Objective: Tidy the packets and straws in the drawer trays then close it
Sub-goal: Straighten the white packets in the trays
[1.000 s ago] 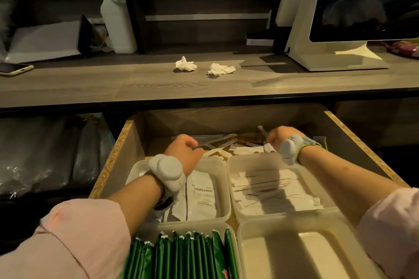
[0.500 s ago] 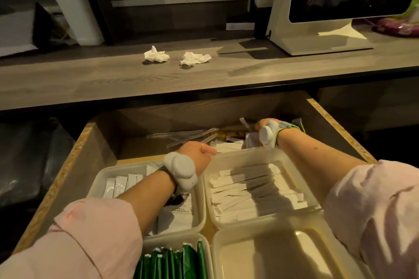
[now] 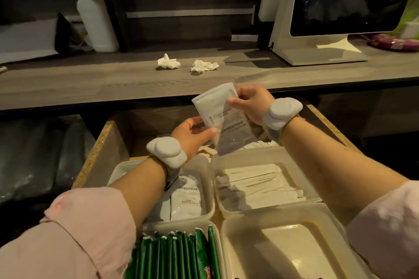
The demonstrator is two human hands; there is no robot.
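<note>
The grey wood-grain counter runs across the view. Below it the chipboard drawer stands pulled fully out, so closing is the last job, not yet due. Four translucent plastic trays fill the drawer's front. The near-right tray is bare, and the near-left one holds green sachets filed on edge. The far-right tray has paper-wrapped straws lying roughly parallel, and the far-left tray holds flat white sachets. Both hands hold a small bundle of white packets in the air above the drawer's back, clear of every tray. The right hand pinches the upper side edge. The left hand clamps the lower side edge, thumb in front and fingers behind — a two-sided grip that looks meant to square the packets into one stack. By likeness the stack belongs with the white sachets in the far-left tray. Loose straws and wrappers seem to lie behind the trays, though shadow and the arms hide most of that strip. Two crumpled tissues sit on the counter. The raised packet carries dark lines of print, and so does the top sachet in the tray — too small and blurred to read; no brand shows anywhere.
</note>
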